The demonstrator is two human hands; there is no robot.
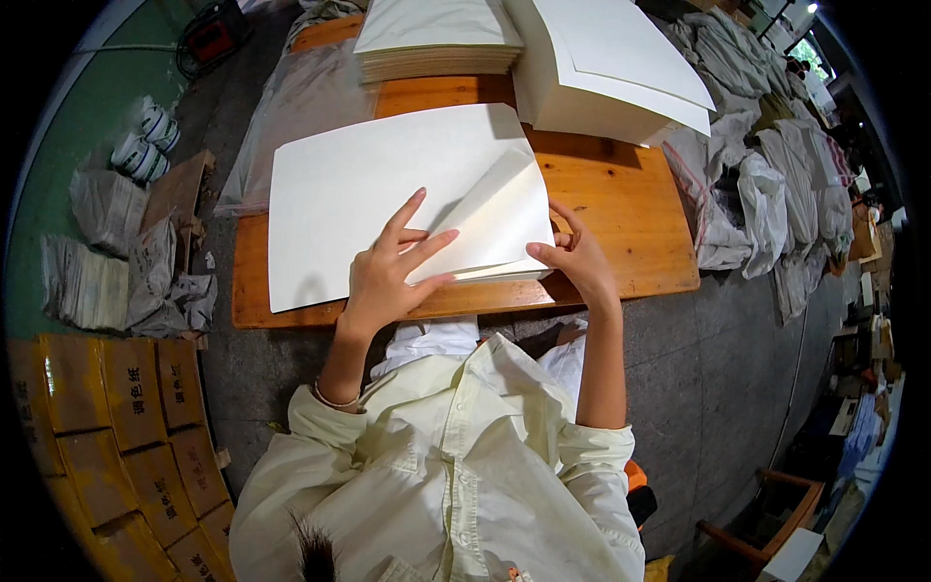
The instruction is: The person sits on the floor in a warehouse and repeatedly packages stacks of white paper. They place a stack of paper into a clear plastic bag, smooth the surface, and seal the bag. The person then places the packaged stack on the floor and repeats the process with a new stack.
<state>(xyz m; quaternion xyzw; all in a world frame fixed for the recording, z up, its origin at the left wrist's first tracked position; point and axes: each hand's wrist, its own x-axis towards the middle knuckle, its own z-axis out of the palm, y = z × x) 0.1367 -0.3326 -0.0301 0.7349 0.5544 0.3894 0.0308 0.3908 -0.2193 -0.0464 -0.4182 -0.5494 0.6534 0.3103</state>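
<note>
Head view shows our left hand (388, 272) spread flat, fingers extended, pressing on the large cream-white paper sheet (369, 194) that lies on the orange-brown wooden counter (630, 223). Our right hand (572, 257) is partly closed, pinching the near right edge of the same sheet between thumb and fingers. That right portion of the sheet curls up and over toward the left, so a fold is under way. We judge it unfinished: the turned flap stands raised and no crease is pressed flat yet. More sheets appear to lie beneath the top one at the right edge, though we cannot tell how many.

At the far end of the counter rest a low stack of cream paper sheets (436, 44) and, just beside it to the right, a taller block of white paper (611, 68); both look unfolded. Yellow-brown cardboard cartons (126, 427) stand on the floor to our left, and grey-white sacks (766, 194) lie to our right.
</note>
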